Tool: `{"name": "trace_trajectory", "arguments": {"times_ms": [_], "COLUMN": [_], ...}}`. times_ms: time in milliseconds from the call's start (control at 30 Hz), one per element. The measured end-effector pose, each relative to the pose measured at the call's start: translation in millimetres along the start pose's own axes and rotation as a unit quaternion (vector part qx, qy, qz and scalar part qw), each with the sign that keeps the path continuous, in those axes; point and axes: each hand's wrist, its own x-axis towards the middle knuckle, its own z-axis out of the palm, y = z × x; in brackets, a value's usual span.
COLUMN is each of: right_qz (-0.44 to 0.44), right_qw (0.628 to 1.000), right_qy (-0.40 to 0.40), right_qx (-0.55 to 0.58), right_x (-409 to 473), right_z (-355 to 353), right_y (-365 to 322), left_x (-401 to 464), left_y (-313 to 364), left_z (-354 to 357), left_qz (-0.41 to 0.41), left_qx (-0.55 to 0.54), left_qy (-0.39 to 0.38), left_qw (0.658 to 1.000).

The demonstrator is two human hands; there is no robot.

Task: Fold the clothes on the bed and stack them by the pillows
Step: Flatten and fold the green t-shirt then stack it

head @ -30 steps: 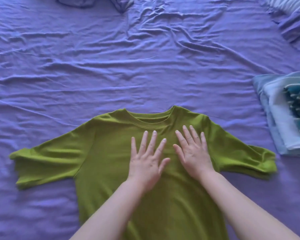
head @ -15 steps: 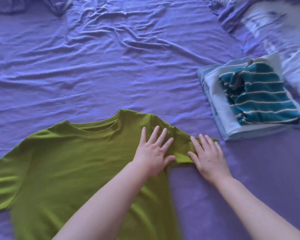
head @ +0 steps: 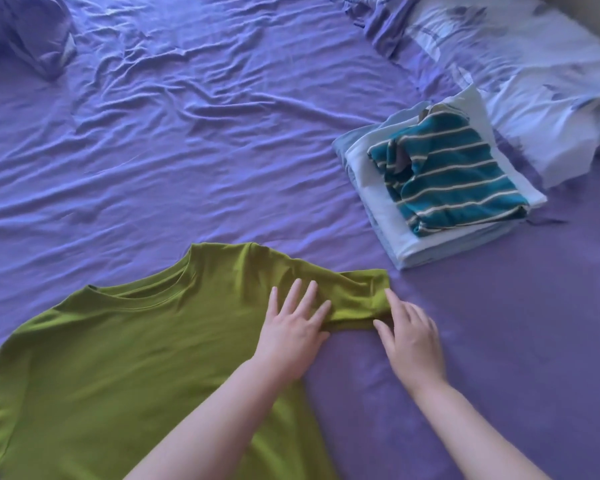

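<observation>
A green T-shirt [head: 125, 348] lies flat on the purple bed sheet [head: 187, 150], collar toward the far side. My left hand [head: 293, 329] presses flat on the shirt at its right shoulder, fingers spread. My right hand [head: 411, 336] lies flat on the sheet, its fingertips touching the end of the right sleeve [head: 364, 296]. A stack of folded clothes [head: 440, 188], topped by a teal striped garment [head: 451, 174], sits to the right beside a pale patterned pillow [head: 527, 67].
A bunched purple cloth [head: 39, 36] lies at the far left corner. The sheet is wrinkled across the middle of the bed. The shirt's left sleeve and lower part run out of the frame.
My view has swung right, bringing the stack and pillow into sight. Both hands slid from the shirt's chest to its right shoulder and sleeve end.
</observation>
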Motion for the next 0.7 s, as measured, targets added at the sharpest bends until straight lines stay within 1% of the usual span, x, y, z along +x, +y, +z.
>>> {"name": "trace_trajectory", "arguments": {"times_ms": [100, 167, 233, 300, 333, 400, 467, 533, 600, 667, 700], "right_qz": [-0.028, -0.036, -0.006, 0.051, 0.082, 0.123, 0.121, 0.112, 0.115, 0.122, 0.124], "right_qw": [0.999, 0.995, 0.987, 0.978, 0.975, 0.976, 0.982, 0.983, 0.974, 0.965, 0.965], "right_qy": [0.039, 0.049, 0.032, 0.005, -0.012, -0.048, -0.059, -0.028, 0.01, 0.017, 0.012], "right_qx": [0.025, 0.079, 0.156, 0.201, 0.205, 0.171, 0.129, 0.145, 0.195, 0.233, 0.231], "right_x": [5, 8, 10, 11, 11, 13, 16, 20, 25, 31, 32], "right_z": [-4, -7, -9, -7, -5, 1, 6, 6, 4, 1, 0], "right_y": [-2, -3, -5, -4, -2, 0, -1, -6, -10, -10, -9], "left_x": [-1, 0, 1, 1, 1, -1, -3, -2, 1, 7, 10], "left_y": [12, 16, 18, 19, 19, 18, 17, 17, 16, 14, 13], "left_z": [5, 5, 3, 2, 2, 4, 4, 1, -6, -14, -17], "left_qz": [-0.009, -0.016, -0.021, -0.028, -0.033, -0.042, -0.05, -0.061, -0.079, -0.104, -0.119], "left_qx": [-0.002, -0.009, -0.015, -0.018, -0.018, -0.017, -0.024, -0.042, -0.06, -0.082, -0.098], "left_qy": [-0.009, -0.009, -0.01, -0.013, -0.017, -0.025, -0.027, -0.013, 0.021, 0.052, 0.059], "left_qw": [1.0, 1.0, 1.0, 0.999, 0.999, 0.999, 0.998, 0.997, 0.995, 0.99, 0.986]}}
